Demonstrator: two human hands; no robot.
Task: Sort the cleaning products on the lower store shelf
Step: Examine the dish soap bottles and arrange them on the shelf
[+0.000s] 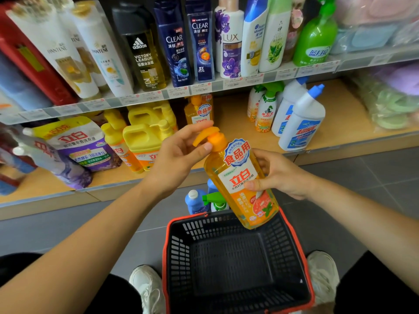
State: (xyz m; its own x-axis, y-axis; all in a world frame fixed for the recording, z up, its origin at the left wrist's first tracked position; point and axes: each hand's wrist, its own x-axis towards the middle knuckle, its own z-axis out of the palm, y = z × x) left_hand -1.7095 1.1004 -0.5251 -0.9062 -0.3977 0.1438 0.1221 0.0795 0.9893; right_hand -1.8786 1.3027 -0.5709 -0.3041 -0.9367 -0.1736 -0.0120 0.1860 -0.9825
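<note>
Closest to the cam: white sneakers (323,273) on grey floor tiles, w/ a black slotted plastic shopping basket with a red rim (179,250) sat between them; can't see anything inside it.

Just above the basket's far right corner is the orange see-through pump bottle of dish liquid with a white and red label (240,177), held up in the air, tilted so the pump leans left; it's in front of the lower shelf, not on it.

Left hand (179,155) pinches the orange pump head (208,135) btwn thumb and fingers; right hand (278,175) grips the bottle body from the right side, thumb across the label.

On the floor behind the basket: a blue bottle with a white cap (196,202) and a green trigger sprayer (215,199), partly hidden by the held bottle.

Further back, the wooden lower shelf (238,118): purple and white detergent pouches (77,143) on the left; yellow handled jugs (142,134) next to them; another orange pump bottle (199,109) behind; a bare stretch of shelf; then green-trigger spray bottles (266,112) and white angled-neck bottles with blue caps (301,123) on the right.

Top shelf: a row of shampoo and body wash bottles (174,41), price tags along the edge.
</note>
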